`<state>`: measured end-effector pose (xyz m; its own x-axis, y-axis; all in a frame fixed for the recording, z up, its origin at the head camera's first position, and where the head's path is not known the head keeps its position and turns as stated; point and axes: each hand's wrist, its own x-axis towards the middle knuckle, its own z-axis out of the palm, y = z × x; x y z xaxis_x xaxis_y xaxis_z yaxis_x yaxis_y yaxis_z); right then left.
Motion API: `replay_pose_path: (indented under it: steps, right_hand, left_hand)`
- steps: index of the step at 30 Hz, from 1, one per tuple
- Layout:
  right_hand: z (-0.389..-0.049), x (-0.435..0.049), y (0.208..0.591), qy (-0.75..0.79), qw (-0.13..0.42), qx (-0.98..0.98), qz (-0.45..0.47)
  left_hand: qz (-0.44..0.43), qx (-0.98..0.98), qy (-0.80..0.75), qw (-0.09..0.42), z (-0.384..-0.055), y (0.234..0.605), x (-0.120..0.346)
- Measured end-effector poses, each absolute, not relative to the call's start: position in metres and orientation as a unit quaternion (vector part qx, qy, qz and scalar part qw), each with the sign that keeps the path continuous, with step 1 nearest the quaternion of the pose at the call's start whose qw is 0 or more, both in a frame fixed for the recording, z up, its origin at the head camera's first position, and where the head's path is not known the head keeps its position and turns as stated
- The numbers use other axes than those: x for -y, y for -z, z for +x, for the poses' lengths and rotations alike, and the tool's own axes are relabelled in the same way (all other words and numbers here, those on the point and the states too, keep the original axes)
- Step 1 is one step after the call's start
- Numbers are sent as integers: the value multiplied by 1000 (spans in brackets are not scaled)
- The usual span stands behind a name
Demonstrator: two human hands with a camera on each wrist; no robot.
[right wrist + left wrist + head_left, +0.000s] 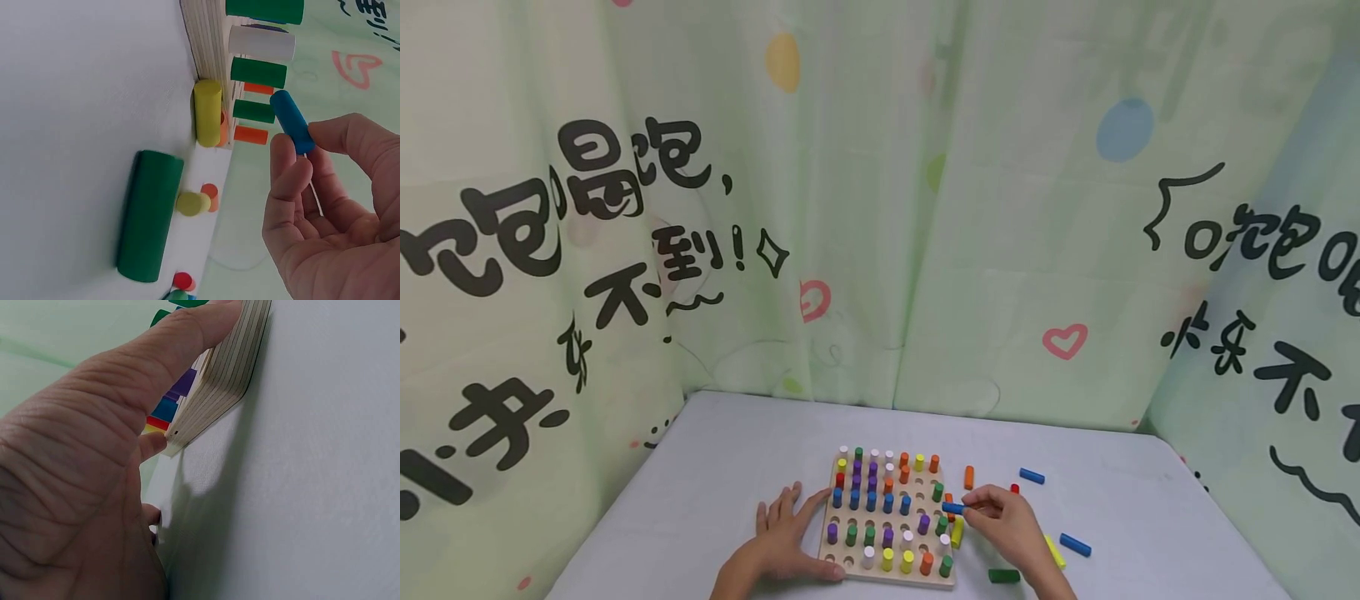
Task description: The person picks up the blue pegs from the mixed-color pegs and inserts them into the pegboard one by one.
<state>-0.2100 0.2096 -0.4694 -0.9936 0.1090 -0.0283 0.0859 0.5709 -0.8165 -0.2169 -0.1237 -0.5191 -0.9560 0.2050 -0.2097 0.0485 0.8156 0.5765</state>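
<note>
A wooden pegboard [897,575] stands on the table, with rows of coloured pegs in many of its holes. A row of blue pegs [871,502] crosses its middle. My left hand [784,535] rests at the board's left side, thumb at the near corner and a finger along the left edge; in the left wrist view the thumb touches the layered wooden edge [240,362]. Between thumb and fingertips my right hand [1006,523] pinches a blue peg [292,122]. That peg is held tilted, just right of the board and apart from the holes.
Loose pegs lie right of the board: a green peg [1003,576], blue pegs [1076,545] [1032,476], yellow pegs [1055,552] [957,532], an orange peg [969,477] and a red one [1015,488]. A printed curtain [992,333] encloses the white table [737,442].
</note>
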Motion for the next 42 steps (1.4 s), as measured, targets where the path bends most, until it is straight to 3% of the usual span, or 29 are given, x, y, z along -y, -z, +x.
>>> replay_pose_path:
  steps: [10, 42]
  right_hand:
    - [-216, -198, 469, -450, 35, 892, -19]
    - [-230, -176, 474, -465, -11, 885, 26]
  left_hand:
    - [69, -945, -293, 130, -218, 520, 123]
    - [65, -943, -296, 133, -216, 517, 123]
